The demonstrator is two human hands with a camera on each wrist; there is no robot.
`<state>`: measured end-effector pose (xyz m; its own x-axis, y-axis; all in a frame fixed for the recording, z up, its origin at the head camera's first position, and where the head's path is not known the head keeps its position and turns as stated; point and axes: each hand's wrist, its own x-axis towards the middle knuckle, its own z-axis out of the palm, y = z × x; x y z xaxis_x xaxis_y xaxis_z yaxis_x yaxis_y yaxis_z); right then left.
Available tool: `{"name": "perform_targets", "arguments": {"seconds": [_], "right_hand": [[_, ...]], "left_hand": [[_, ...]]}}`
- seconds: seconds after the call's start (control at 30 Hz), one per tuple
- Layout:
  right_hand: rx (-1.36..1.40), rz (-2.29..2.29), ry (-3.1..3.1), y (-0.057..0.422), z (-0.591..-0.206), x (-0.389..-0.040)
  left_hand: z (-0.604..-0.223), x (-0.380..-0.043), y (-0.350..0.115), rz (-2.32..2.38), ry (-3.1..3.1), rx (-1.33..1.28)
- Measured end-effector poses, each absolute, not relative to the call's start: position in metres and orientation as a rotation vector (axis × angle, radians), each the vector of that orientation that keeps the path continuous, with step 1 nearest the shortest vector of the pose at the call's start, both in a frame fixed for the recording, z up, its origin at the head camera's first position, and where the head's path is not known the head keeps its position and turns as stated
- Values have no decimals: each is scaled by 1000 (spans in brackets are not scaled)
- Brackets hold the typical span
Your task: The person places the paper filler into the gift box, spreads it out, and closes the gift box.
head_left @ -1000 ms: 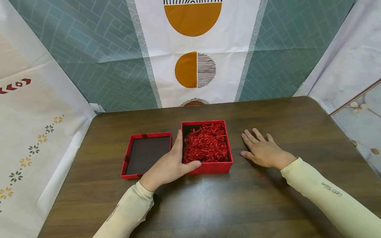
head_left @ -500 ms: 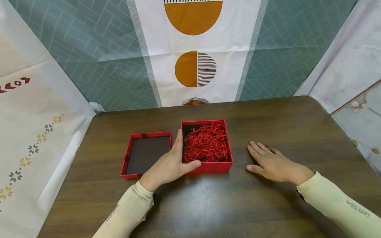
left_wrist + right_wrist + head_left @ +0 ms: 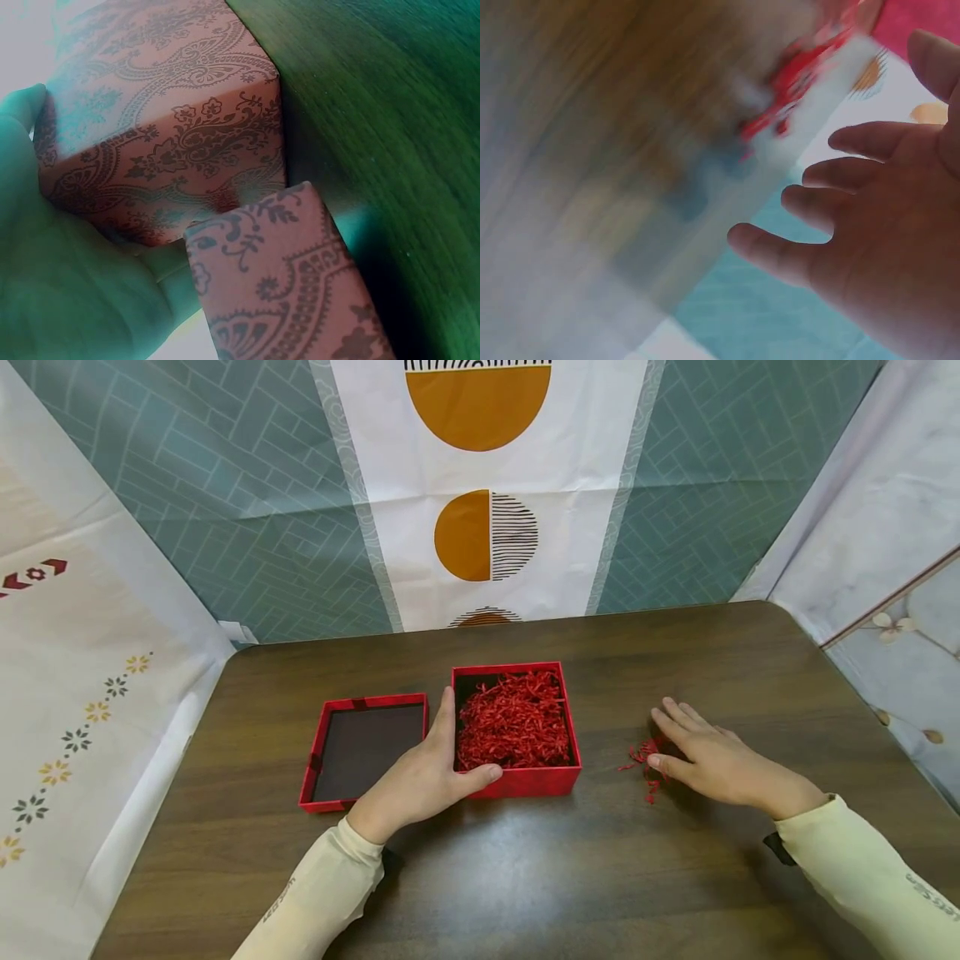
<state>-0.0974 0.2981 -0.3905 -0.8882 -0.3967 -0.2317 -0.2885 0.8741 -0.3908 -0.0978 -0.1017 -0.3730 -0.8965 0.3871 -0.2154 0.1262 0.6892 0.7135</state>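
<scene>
A red box full of red shredded paper stands on the table. My left hand lies against its near left corner, straight fingers along the left wall and thumb across the front. The left wrist view shows the box's patterned walls above the palm. To the right, my right hand is spread low over the table, palm down, with a small clump of loose paper shreds beside the thumb. In the right wrist view the shreds look blurred, apart from the outstretched fingers.
The red lid lies with its dark inside up, left of the box and close to my left hand. Brown wooden table surrounds both. A patterned cloth hangs behind the table's far edge, with pale cloths at either side.
My right hand has moved right and slightly toward me across the table, away from the box. Loose red shreds have come into view by its thumb. The left hand keeps its place.
</scene>
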Motion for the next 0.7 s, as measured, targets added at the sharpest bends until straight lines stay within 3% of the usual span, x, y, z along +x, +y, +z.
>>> {"name": "perform_targets", "arguments": {"seconds": [0.2, 0.5, 0.7], "right_hand": [[-476, -436, 2731, 312, -402, -109], [-573, -451, 2714, 313, -402, -91], [-446, -513, 2704, 315, -396, -77]], "left_hand": [[-373, -98, -102, 1044, 2543, 394], [-372, -98, -102, 1029, 2542, 386], [-371, -99, -102, 1038, 2533, 379]]}}
